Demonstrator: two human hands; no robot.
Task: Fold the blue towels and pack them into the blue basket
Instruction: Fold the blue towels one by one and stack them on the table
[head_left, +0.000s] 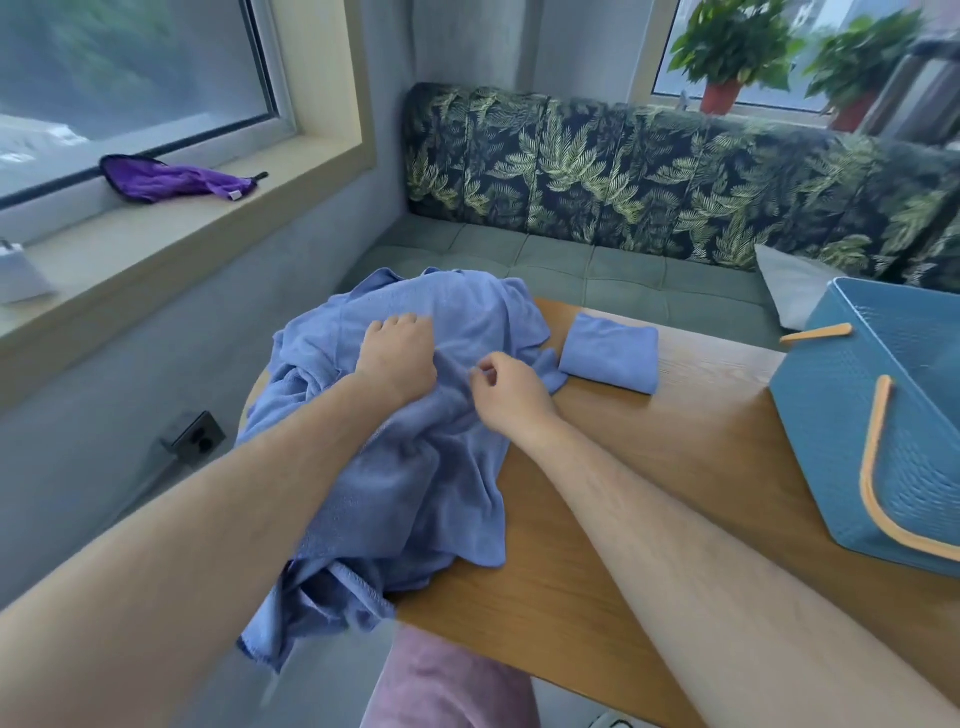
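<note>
Wooden surface (649, 493) beneath it all. Over its left end and spilling past the near edge, a rumpled heap of blue towels (415, 467), none folded. At the right edge, the blue basket (841, 431), no towel showing in the visible part of its inside. Between heap and basket, one folded towel (610, 351), flat, just beside the heap, not yet packed. Left hand (397, 356) on top of the heap, fingers curled into the cloth; right hand (506, 392) close beside, pinching a small fold. Looks like singling out one towel for folding. Calls next for finding a corner, lifting clear, spreading flat.
</note>
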